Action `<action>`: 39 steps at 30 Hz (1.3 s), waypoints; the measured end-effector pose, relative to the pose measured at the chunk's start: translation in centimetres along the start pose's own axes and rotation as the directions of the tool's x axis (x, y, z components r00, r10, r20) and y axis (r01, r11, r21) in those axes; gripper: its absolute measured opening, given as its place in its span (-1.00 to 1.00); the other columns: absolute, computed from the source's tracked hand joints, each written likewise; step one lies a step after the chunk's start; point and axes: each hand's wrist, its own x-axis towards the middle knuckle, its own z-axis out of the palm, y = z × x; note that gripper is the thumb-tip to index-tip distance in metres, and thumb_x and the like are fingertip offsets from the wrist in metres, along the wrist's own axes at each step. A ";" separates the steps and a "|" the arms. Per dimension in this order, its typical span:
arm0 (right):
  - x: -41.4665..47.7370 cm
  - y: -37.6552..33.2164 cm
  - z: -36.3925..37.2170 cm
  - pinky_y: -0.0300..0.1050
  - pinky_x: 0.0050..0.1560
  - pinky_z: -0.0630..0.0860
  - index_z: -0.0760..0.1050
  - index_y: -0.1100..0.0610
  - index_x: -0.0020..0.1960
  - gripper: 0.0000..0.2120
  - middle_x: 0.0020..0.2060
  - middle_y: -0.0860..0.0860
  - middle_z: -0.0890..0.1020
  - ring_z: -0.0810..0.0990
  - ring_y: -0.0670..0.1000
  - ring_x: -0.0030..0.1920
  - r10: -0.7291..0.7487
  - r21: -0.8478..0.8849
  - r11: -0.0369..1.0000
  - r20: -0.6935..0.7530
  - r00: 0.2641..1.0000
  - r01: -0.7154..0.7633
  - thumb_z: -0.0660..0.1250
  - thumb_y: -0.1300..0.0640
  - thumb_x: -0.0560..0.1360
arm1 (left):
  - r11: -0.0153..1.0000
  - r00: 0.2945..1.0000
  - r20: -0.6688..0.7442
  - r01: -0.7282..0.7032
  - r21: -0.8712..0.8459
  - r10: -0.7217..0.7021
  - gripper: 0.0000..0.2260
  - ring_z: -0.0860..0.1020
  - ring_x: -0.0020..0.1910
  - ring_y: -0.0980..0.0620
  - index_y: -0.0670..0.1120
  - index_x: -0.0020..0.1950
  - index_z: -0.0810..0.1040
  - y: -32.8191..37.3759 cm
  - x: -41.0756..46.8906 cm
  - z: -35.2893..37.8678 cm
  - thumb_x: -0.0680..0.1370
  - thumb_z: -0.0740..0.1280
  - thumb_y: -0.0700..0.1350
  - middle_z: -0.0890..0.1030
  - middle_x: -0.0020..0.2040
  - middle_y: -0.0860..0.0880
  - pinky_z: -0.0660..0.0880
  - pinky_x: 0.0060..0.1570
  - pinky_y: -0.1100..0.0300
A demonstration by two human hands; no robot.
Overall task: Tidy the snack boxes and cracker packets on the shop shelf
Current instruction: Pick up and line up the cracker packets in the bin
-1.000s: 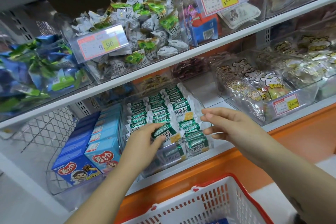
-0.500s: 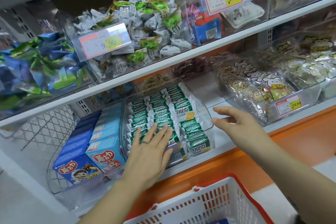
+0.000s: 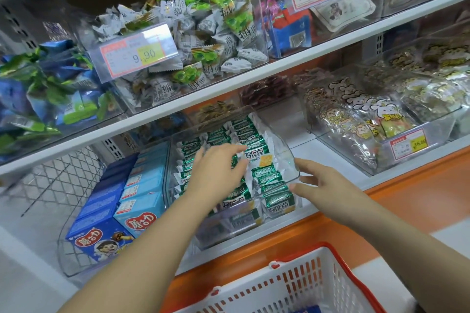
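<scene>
Green-and-white cracker packets [image 3: 264,176] lie in rows inside a clear plastic bin [image 3: 292,160] on the lower shelf. My left hand [image 3: 218,173] lies flat on the middle rows, fingers stretched toward the right-hand row. My right hand [image 3: 328,185] reaches in from the right, its fingertips at the bin's front right corner beside the front packets; it holds nothing. Blue snack boxes [image 3: 138,201] stand in rows in another clear bin to the left, the front ones with a cartoon face.
A white basket with a red rim [image 3: 325,249] sits below my arms. The upper shelf edge [image 3: 279,66] overhangs the bins, carrying bins of wrapped sweets [image 3: 203,40] with price tags. Bagged snacks [image 3: 356,119] fill a bin to the right. An orange shelf front [image 3: 419,185] runs below.
My left hand let go of a packet, lay flat, then slid up and right over the rows. My right hand moved down to the bin's front right corner.
</scene>
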 end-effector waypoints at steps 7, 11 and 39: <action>0.4 0.2 -0.3 -0.21 0.12 0.38 0.25 -0.07 0.45 -0.50 0.25 -0.20 0.40 0.36 -0.10 0.35 0.005 0.019 1.000 0.025 1.000 -0.005 0.29 0.11 0.56 | 0.988 0.980 0.196 0.007 0.156 -0.038 -0.57 0.38 0.36 -0.05 0.10 0.39 0.39 1.9 7.7 3.5 0.53 0.32 0.11 0.44 0.38 0.04 0.07 0.44 -0.18; 0.9 0.7 -0.4 -0.15 0.21 0.41 0.25 -0.05 0.47 -0.48 0.37 -0.12 0.40 0.39 -0.07 0.35 0.005 0.026 1.000 0.014 1.000 -0.005 0.30 0.08 0.54 | 0.953 0.984 0.176 -0.041 0.301 -0.013 -0.58 0.40 0.29 -0.13 0.06 0.31 0.44 2.5 8.9 4.6 0.49 0.38 0.13 0.47 0.28 -0.07 0.21 0.33 -0.09; -3.4 -3.2 -1.1 -0.29 -0.20 0.47 0.52 -0.01 -0.14 -0.86 -0.29 -0.20 0.68 0.64 -0.11 -0.25 -0.307 0.143 0.916 -0.347 0.886 0.374 0.29 0.19 0.54 | 0.908 0.885 -0.406 -0.343 -0.242 0.226 -0.78 0.43 0.07 0.39 0.25 0.02 0.48 3.9 -3.8 -2.0 0.40 0.38 0.17 0.56 -0.03 0.35 0.27 0.29 0.16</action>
